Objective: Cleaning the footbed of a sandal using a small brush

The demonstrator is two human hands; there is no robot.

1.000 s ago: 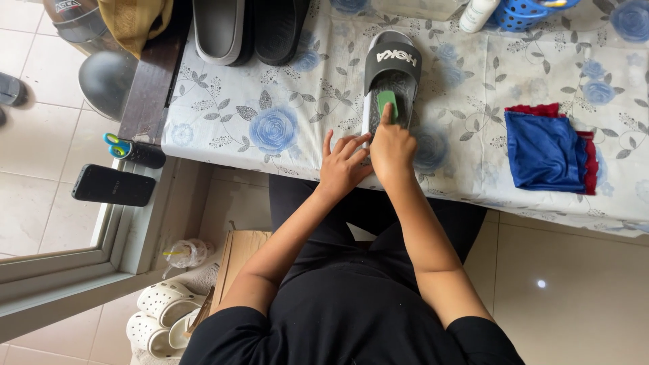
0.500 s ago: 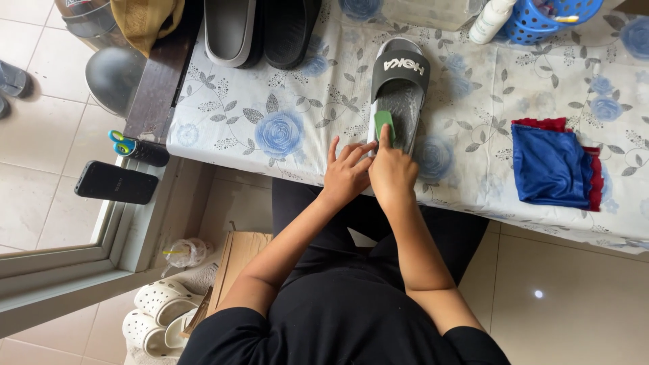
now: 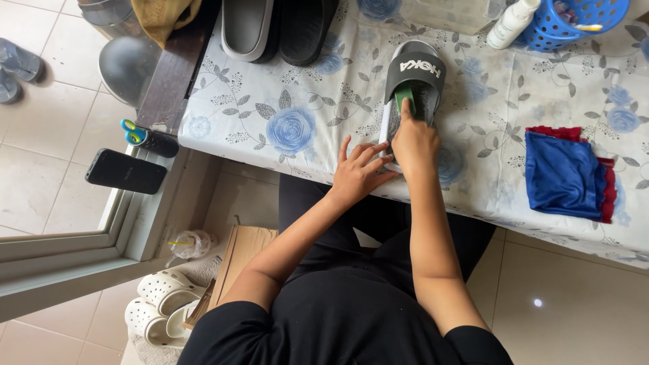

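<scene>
**Both hands at the grey slide sandal on the flowered cloth**

Your right hand (image 3: pixel 414 143) is closed around a green brush (image 3: pixel 404 99), whose far end lies on the footbed of the grey slide sandal (image 3: pixel 414 81), just under its dark strap. Your left hand (image 3: pixel 358 172) is open, fingers spread, with the fingertips touching the near left edge of the same sandal; it grips nothing. The two hands are just beside each other, the left slightly nearer your body. The sandal lies flat on the table (image 3: pixel 284 122), directly ahead of your hands, toe end pointing away from you.

To the right of your right hand, well apart, lies a folded blue cloth with a red edge (image 3: pixel 566 174). Beyond it, at the far right, stand a white bottle (image 3: pixel 512 23) and a blue basket (image 3: pixel 574 17). Ahead and to the left of your left hand, two more dark sandals (image 3: pixel 277 27) rest at the far table edge. Further left, off the table, a black phone (image 3: pixel 126 172) and a pair of scissors with blue and green handles (image 3: pixel 145 138) lie on the window ledge. Below your left arm, white clogs (image 3: pixel 159 304) sit on the floor.
</scene>
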